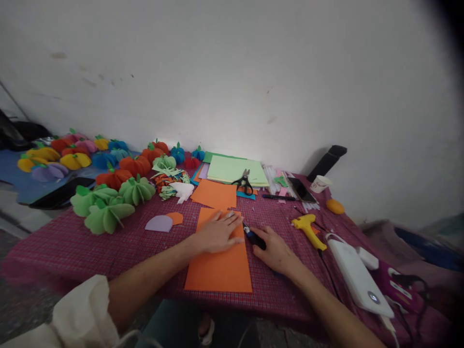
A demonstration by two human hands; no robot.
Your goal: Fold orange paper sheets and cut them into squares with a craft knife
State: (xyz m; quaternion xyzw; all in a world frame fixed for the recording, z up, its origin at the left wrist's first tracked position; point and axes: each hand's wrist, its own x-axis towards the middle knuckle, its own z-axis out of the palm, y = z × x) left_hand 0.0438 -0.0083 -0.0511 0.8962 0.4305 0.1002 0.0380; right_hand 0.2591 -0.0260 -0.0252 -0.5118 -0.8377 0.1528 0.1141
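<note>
Orange sheet [221,274] partly under left hand [220,233], right hand [275,249] obscuring tool [255,239]

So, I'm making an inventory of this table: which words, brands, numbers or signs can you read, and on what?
None can be read with certainty.
White power bank: a light mark on its round dark display, too blurred to read.
White paper cup: brownish printed marks, too small to read.
Orange paper sheet under the left hand: no lettering shows.
</note>
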